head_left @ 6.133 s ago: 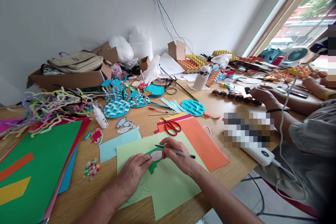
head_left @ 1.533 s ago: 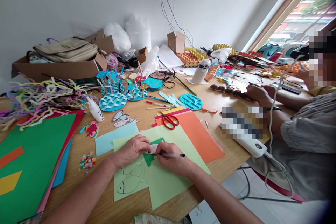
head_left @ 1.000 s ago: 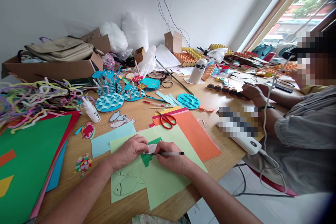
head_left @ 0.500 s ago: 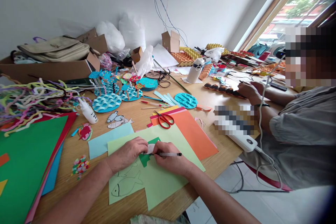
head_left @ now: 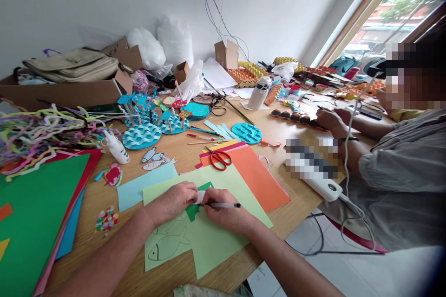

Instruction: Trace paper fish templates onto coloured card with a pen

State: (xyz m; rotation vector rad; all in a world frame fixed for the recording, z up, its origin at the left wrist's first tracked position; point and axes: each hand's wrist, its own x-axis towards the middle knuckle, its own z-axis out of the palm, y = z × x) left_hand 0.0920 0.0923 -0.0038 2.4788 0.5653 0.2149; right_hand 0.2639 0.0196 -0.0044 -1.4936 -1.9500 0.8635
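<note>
A light green sheet (head_left: pixel 226 236) with fish outlines drawn at its lower left lies before me. On it is a small dark green paper piece (head_left: pixel 192 212), with a whitish cutout (head_left: pixel 200 197) on top, partly covered by my fingers. My left hand (head_left: pixel 176 202) presses the cutout's left side with its fingertips close together. My right hand (head_left: pixel 226 209) is closed around a pen (head_left: pixel 225 205), its tip hidden by the fingers at the cutout's right edge. Red-handled scissors (head_left: pixel 220 160) rest beyond, on coloured sheets, among them an orange one (head_left: pixel 259 181).
Glue bottle (head_left: pixel 116 147), paper fish (head_left: pixel 155 160) and large green sheet (head_left: pixel 38 209) lie to the left. Blue wavy discs (head_left: pixel 142 136) and pipe cleaners (head_left: pixel 55 134) are farther back. A power strip (head_left: pixel 322 185) sits at the right edge, near another person's arm (head_left: pixel 355 148).
My left hand has shifted very slightly to the right at the cutout. The pen stays in my right hand, nearly unmoved. The other person at the right has leaned slightly.
</note>
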